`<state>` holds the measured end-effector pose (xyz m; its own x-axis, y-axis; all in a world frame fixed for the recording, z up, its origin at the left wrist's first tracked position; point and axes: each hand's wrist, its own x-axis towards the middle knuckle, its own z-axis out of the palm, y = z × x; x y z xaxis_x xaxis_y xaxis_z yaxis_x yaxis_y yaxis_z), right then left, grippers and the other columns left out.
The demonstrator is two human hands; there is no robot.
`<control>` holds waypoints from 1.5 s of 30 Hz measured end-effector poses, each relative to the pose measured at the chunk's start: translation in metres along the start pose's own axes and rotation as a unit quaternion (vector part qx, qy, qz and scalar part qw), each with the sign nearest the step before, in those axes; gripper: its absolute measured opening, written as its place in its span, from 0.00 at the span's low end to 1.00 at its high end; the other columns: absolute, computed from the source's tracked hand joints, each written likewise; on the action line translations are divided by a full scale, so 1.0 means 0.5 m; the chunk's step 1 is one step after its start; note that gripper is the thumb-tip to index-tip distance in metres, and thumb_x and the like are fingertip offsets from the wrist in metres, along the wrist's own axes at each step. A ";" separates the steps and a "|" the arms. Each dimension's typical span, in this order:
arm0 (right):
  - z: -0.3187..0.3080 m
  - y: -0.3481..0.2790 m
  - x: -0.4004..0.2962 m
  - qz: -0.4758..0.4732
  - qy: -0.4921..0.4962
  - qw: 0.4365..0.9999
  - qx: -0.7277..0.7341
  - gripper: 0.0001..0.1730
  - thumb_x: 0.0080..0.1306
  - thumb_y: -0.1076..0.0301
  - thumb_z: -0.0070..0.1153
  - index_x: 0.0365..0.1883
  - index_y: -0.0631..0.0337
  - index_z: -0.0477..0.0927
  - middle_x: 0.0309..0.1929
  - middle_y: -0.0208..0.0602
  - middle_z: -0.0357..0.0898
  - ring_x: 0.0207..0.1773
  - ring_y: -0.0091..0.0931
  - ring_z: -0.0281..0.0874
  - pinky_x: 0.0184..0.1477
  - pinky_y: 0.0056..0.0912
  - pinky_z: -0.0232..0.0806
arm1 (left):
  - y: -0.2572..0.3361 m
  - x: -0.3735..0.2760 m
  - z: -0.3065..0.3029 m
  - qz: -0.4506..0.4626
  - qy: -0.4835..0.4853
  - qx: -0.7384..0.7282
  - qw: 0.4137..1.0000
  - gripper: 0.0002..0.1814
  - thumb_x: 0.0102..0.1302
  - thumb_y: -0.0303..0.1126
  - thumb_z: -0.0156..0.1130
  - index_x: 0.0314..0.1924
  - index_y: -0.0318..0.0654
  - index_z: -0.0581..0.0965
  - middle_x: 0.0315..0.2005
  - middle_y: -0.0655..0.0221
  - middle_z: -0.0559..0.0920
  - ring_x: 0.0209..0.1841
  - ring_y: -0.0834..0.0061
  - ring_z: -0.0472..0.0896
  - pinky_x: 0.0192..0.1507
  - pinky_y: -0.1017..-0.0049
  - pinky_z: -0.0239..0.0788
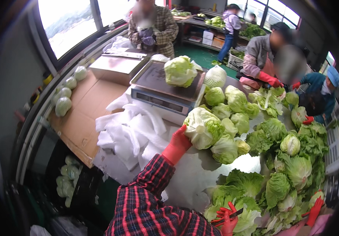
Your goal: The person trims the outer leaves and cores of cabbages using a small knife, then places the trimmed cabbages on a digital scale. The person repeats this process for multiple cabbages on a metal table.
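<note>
My left hand (177, 145), in a red glove, grips a trimmed head of iceberg lettuce (204, 128) at its left side, with the pale cut stem facing up. At the bottom, my right hand (228, 219), also red-gloved, has a dark-bladed knife (236, 213) across it, above loose green leaves (243, 184). Several lettuce heads (236, 100) are piled just beyond the held one. Another lettuce (180, 71) sits on the metal pan of a weighing scale (160, 98). White foam net sleeves (128, 132) lie in a heap left of my left hand.
Untrimmed lettuces (297, 168) cover the table's right side. Wrapped heads (63, 106) line a cardboard sheet (86, 118) at left, near a closed box (119, 63). Co-workers stand beyond the scale and at right; a co-worker's red-gloved hand (314, 211) is at lower right.
</note>
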<state>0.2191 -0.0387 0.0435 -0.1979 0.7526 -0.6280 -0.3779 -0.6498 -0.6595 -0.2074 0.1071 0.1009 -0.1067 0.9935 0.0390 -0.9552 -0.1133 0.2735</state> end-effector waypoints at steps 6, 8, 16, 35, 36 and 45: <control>0.072 -0.012 -0.038 -0.105 0.013 0.966 -0.238 0.23 0.68 0.71 0.55 0.61 0.61 0.69 0.43 0.38 0.80 0.37 0.27 0.79 0.31 0.31 0.75 | 0.091 -0.065 -0.029 0.033 -0.028 0.014 0.999 0.40 0.59 0.49 0.61 0.68 0.40 0.62 0.63 0.58 0.69 0.65 0.55 0.65 0.69 0.54 0.51; 0.058 -0.006 -0.030 -0.111 0.005 0.960 -0.255 0.24 0.68 0.71 0.55 0.62 0.61 0.68 0.45 0.40 0.81 0.39 0.29 0.80 0.33 0.32 0.76 | 0.134 -0.053 -0.035 0.029 -0.030 0.010 0.999 0.39 0.60 0.50 0.58 0.68 0.41 0.62 0.64 0.59 0.68 0.66 0.55 0.64 0.69 0.53 0.49; 0.073 -0.003 -0.037 -0.156 -0.035 0.951 -0.263 0.26 0.69 0.70 0.54 0.65 0.61 0.66 0.45 0.38 0.81 0.40 0.27 0.80 0.34 0.28 0.76 | 0.197 0.014 -0.036 0.046 -0.068 -0.003 0.997 0.38 0.61 0.55 0.55 0.67 0.43 0.64 0.62 0.62 0.70 0.66 0.57 0.65 0.69 0.53 0.49; 0.036 0.019 -0.006 -0.186 -0.005 0.944 -0.273 0.26 0.69 0.68 0.54 0.65 0.59 0.67 0.42 0.38 0.81 0.37 0.25 0.79 0.30 0.26 0.74 | 0.147 0.078 0.044 0.009 -0.120 -0.026 0.992 0.36 0.60 0.54 0.56 0.65 0.41 0.67 0.60 0.60 0.73 0.62 0.56 0.69 0.66 0.53 0.56; 0.031 0.021 -0.005 -0.185 -0.002 0.946 -0.266 0.26 0.69 0.69 0.54 0.65 0.59 0.67 0.42 0.38 0.81 0.38 0.26 0.79 0.30 0.27 0.74 | 0.150 0.073 0.045 0.010 -0.120 -0.019 0.993 0.37 0.60 0.54 0.56 0.65 0.42 0.67 0.61 0.60 0.72 0.63 0.56 0.68 0.66 0.53 0.56; 0.054 0.006 -0.018 -0.115 -0.006 0.947 -0.299 0.24 0.69 0.68 0.54 0.63 0.58 0.69 0.38 0.38 0.81 0.34 0.26 0.80 0.29 0.28 0.73 | 0.023 -0.082 0.054 -0.071 -0.088 -0.082 0.990 0.36 0.61 0.49 0.56 0.66 0.37 0.65 0.62 0.58 0.71 0.64 0.56 0.67 0.68 0.56 0.54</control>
<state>0.1953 -0.0445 0.0585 -0.1844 0.8801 -0.4376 0.1675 -0.4106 -0.8963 -0.2066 0.0649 0.1285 0.0673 0.9810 0.1817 -0.9906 0.0439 0.1298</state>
